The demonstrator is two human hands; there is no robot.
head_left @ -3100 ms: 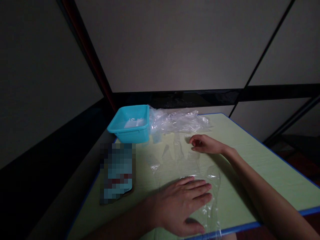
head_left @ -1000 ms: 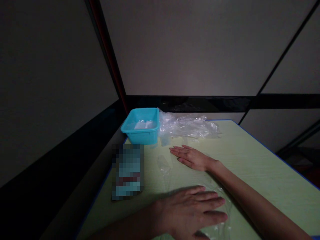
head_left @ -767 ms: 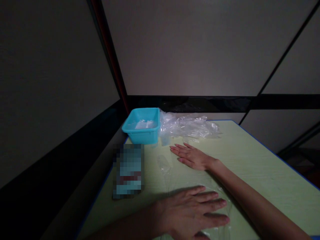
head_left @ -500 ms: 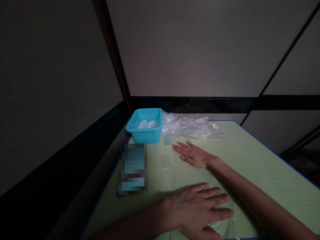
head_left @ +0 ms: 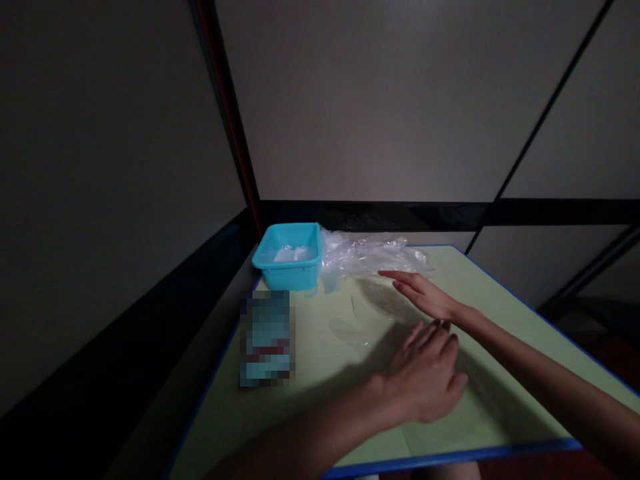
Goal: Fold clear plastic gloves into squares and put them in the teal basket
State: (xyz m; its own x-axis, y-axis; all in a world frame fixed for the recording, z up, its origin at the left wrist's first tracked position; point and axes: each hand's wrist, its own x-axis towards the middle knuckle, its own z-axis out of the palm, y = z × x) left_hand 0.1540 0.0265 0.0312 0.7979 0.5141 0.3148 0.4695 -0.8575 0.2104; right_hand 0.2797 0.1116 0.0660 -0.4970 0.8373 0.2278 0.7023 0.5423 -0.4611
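My left hand is raised a little over the near part of the pale green table, its fingers apart and slightly bent, with nothing visible in it. Beyond it and to the right, my right hand hovers with fingers stretched out, also holding nothing visible. A thin clear plastic sheet or bag lies flat on the table beneath and left of my hands; its outline is hard to make out.
A turquoise basket with clear and white items inside stands at the back left corner. Crumpled clear plastic lies beside it. A blurred teal object rests near the left edge. Walls rise behind and left.
Both hands have lifted from the table. My left hand moved up and slightly right, my right hand moved right, and they are now closer together. The view has shifted slightly.
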